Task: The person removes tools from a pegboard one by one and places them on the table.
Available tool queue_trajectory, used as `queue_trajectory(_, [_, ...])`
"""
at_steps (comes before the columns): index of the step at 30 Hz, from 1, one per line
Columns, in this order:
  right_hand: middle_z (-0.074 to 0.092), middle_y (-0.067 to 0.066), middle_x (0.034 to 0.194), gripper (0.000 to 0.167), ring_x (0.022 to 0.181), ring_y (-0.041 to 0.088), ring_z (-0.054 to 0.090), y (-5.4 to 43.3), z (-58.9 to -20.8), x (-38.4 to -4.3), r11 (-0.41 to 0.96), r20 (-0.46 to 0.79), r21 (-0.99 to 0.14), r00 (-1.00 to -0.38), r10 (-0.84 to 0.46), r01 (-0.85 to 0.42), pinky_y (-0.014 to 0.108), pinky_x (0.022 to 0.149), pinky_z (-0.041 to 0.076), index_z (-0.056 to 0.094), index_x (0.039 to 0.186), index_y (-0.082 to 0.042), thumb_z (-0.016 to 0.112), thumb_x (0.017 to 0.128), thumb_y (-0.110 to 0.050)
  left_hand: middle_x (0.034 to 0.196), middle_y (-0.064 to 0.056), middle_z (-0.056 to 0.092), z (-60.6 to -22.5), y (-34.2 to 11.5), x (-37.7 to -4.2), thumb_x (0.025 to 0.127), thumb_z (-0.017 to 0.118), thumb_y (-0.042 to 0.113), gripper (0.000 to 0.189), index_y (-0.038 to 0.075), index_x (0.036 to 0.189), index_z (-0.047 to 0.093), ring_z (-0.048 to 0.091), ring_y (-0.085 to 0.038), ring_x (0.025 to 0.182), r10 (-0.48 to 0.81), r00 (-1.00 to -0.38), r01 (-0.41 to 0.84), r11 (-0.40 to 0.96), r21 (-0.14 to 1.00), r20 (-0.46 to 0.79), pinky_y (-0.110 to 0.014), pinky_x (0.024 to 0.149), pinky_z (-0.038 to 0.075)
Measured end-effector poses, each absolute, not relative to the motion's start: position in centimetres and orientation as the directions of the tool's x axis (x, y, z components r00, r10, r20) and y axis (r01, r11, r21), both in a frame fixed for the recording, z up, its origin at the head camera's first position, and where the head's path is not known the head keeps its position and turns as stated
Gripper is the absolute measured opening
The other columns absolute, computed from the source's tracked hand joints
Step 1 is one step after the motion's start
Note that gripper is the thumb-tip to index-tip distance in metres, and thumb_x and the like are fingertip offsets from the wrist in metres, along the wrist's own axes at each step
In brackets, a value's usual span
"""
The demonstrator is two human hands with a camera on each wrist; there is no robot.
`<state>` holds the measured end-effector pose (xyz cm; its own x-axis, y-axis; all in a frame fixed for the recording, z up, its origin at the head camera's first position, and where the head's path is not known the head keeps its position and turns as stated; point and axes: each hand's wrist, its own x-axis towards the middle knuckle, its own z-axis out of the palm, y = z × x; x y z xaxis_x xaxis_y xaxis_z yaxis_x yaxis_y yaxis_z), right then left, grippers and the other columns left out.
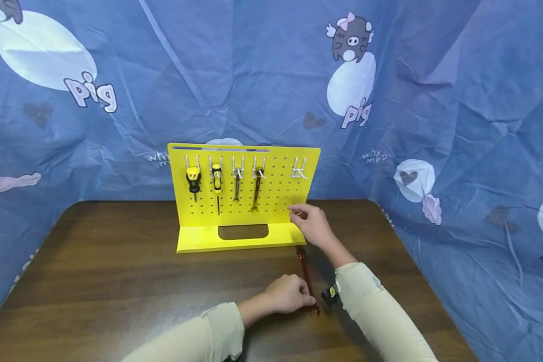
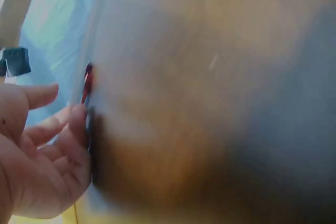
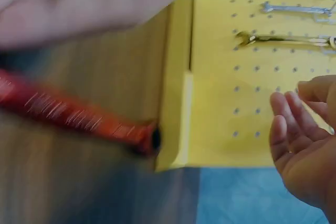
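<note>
A red combination wrench (image 1: 304, 271) lies along the right part of the wooden table, its upper end close to the base of a yellow pegboard (image 1: 244, 245). My left hand (image 1: 287, 294) has its fingers curled at the wrench's lower end and appears to pinch it; in the left wrist view the fingertips partly hide the red wrench (image 2: 87, 80). My right hand (image 1: 312, 223) is in front of the pegboard's lower right part. In the right wrist view its fingers (image 3: 281, 129) are loosely bent and hold nothing.
Two yellow-and-black screwdrivers (image 1: 193, 180), a small wrench (image 1: 237, 186) and a longer wrench (image 1: 257, 191) hang on the pegboard. Metal hooks (image 1: 299, 171) stick out at its right. Blue printed cloth (image 1: 271, 75) surrounds the table (image 1: 117, 281). A small black device (image 1: 329, 295) sits at the right wrist.
</note>
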<state>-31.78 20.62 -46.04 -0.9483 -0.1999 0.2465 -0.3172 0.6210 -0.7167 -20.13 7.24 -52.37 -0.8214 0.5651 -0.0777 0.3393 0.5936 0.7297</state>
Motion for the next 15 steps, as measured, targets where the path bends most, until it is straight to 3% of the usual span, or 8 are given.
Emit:
queue_trajectory(4, [0.074, 0.01, 0.104, 0.024, 0.094, 0.025, 0.07, 18.9, -45.0, -32.8, 0.553, 0.347, -0.742, -0.923, -0.166, -0.378, 0.042, 0.083, 0.057, 0.072, 0.118, -0.001, 0.069, 0.095, -0.006, 0.057, 0.008, 0.057, -51.7, 5.6, -21.7, 0.092, 0.075, 0.023, 0.021, 0.016, 0.073, 0.069, 0.05, -0.005, 0.051, 0.58, -0.809, 0.272, 0.512, 0.814, -0.094, -0.022, 0.048, 0.04])
queue_trajectory(9, [0.074, 0.009, 0.106, 0.022, 0.096, 0.024, 0.07, 16.8, -44.1, -33.7, 0.484, 0.411, -0.768, -0.902, -0.13, -0.42, 0.043, 0.084, 0.056, 0.073, 0.117, -0.002, 0.069, 0.096, -0.009, 0.07, -0.003, 0.068, -51.1, 3.0, -24.1, 0.093, 0.074, 0.014, 0.007, 0.007, 0.092, 0.073, 0.062, -0.014, 0.057, 0.489, -0.872, 0.198, 0.4, 0.895, -0.025, -0.025, 0.051, 0.047])
queue_trajectory(15, [0.074, 0.007, 0.106, 0.021, 0.095, 0.022, 0.069, 14.5, -43.4, -35.0, 0.441, 0.462, -0.777, -0.883, -0.084, -0.449, 0.037, 0.082, 0.057, 0.075, 0.116, -0.006, 0.071, 0.095, -0.01, 0.085, -0.006, 0.07, -50.8, 0.1, -27.1, 0.093, 0.073, 0.009, 0.019, -0.002, 0.107, 0.071, 0.07, -0.033, 0.069, 0.297, -0.949, 0.192, 0.293, 0.937, 0.101, -0.027, 0.055, 0.051])
